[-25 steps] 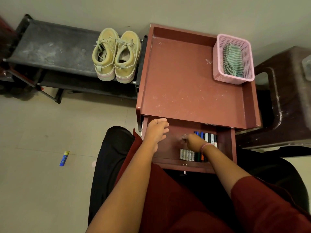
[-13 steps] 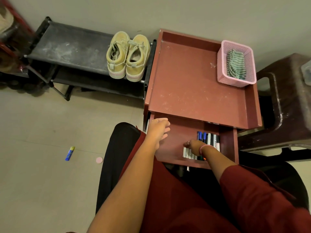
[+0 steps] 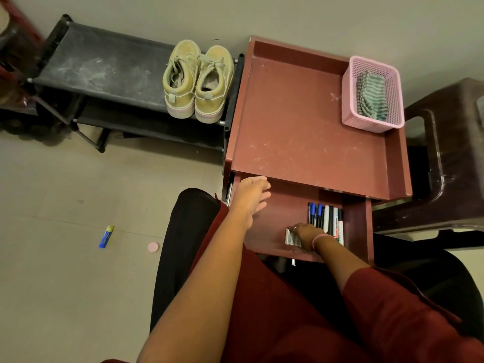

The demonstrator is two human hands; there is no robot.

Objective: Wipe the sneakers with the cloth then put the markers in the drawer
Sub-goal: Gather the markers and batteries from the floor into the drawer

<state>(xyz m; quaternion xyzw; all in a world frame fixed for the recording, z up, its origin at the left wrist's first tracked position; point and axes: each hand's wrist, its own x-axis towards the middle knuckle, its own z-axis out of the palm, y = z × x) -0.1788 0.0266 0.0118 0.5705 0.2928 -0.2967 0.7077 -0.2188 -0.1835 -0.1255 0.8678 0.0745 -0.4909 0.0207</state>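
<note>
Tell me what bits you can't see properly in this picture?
- Lower ends of the markers in the drawer: the right hand covers them, head view.
- Right hand's fingers: hidden under the hand, so their grip is unclear.
- Marker label writing: too small to read.
- Blue thing on the floor: too small to name.
- Inside the cloth's pink basket: its mesh walls hide the bottom.

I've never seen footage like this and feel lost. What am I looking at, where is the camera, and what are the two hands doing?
No machine here: a person wears a camera on the head, looking down at their own arms. The left hand rests open on the corner of an open drawer. The right hand reaches among markers lying inside; whether it grips one is hidden. On the cabinet top stands a pink basket holding a striped cloth. Sneakers sit on a black rack beside it.
</note>
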